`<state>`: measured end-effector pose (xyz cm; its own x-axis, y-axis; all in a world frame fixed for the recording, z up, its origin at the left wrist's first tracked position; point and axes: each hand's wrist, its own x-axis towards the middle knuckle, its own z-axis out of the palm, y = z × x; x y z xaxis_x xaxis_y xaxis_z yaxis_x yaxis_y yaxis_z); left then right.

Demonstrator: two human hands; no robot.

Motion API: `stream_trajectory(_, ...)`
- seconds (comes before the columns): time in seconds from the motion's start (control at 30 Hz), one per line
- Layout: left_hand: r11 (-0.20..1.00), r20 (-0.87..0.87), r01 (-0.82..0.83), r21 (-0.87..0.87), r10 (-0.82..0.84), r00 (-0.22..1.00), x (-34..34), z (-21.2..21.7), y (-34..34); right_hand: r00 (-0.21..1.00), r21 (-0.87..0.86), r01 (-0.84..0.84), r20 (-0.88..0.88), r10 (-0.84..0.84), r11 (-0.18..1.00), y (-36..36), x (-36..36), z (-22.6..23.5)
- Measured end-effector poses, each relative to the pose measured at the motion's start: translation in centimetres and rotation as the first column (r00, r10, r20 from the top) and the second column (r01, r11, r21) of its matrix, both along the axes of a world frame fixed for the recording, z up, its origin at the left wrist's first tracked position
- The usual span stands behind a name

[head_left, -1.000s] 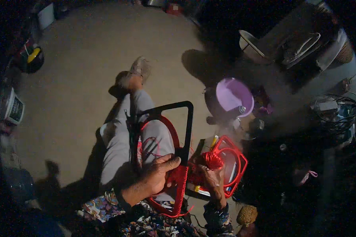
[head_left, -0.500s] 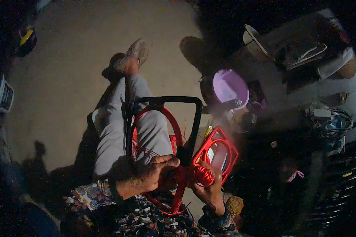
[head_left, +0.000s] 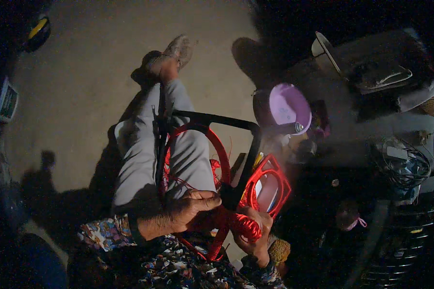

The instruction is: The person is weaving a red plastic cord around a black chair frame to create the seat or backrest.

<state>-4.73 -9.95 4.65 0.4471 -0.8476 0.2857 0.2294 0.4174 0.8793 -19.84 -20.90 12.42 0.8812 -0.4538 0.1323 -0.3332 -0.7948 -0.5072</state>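
On my lap rests a black frame (head_left: 217,117) with a red cord-wrapped ring (head_left: 219,139) inside it. My right hand (head_left: 255,232) is wrapped round a bundle of glossy red cord (head_left: 246,226), close against the frame's near side. My left hand (head_left: 195,210) is closed, thumb and fingers pressed together by the frame's dark junction; what they pinch is hidden. Thin red strands hang across the ring. Just beyond my right hand stands a red openwork plastic piece (head_left: 273,166), with pale items behind its openings.
A purple basin (head_left: 290,107) sits ahead to the right, a dark cylinder lying across its near rim. Tangled wires (head_left: 404,161) lie on the surface at far right. A white-rimmed container (head_left: 7,102) is on the left, and a yellow-and-black item (head_left: 37,31) at upper left.
The whole view has shifted slightly and the black frame's far bar now slants down to the right. Both hands keep nearly the same grip.
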Motion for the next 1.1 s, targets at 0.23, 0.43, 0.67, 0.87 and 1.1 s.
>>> stream_trajectory(0.23, 0.844, -0.392, 0.393, 0.364, -0.244, 0.887, 0.2, 0.7, 0.0, 1.000, -0.031, 0.019, 0.008, -0.018, 0.999, 0.0, -0.8, -1.0)
stream_trajectory(0.43, 0.814, -0.507, 0.423, 0.397, -0.190, 0.841, -0.7, -0.5, 0.8, 0.998, -0.022, -0.030, 0.058, 0.031, 0.999, 0.1, -0.5, -0.9)
stream_trajectory(0.67, 0.787, -0.668, 0.555, 0.268, -0.263, 0.696, -0.1, 1.6, 0.6, 0.999, -0.119, 0.012, 0.043, -0.007, 0.993, 1.0, -0.9, -1.5)
stream_trajectory(0.87, 0.776, -0.771, 0.589, 0.224, -0.229, 0.595, -0.8, 0.0, 0.2, 0.982, -0.170, -0.040, 0.175, 0.070, 0.985, 0.4, -1.9, -3.7)
stream_trajectory(1.1, 0.748, -0.689, 0.572, 0.336, -0.219, 0.691, -1.4, 0.0, 0.1, 0.975, 0.053, -0.001, 0.224, -0.011, 0.999, 0.6, -2.9, -4.6)
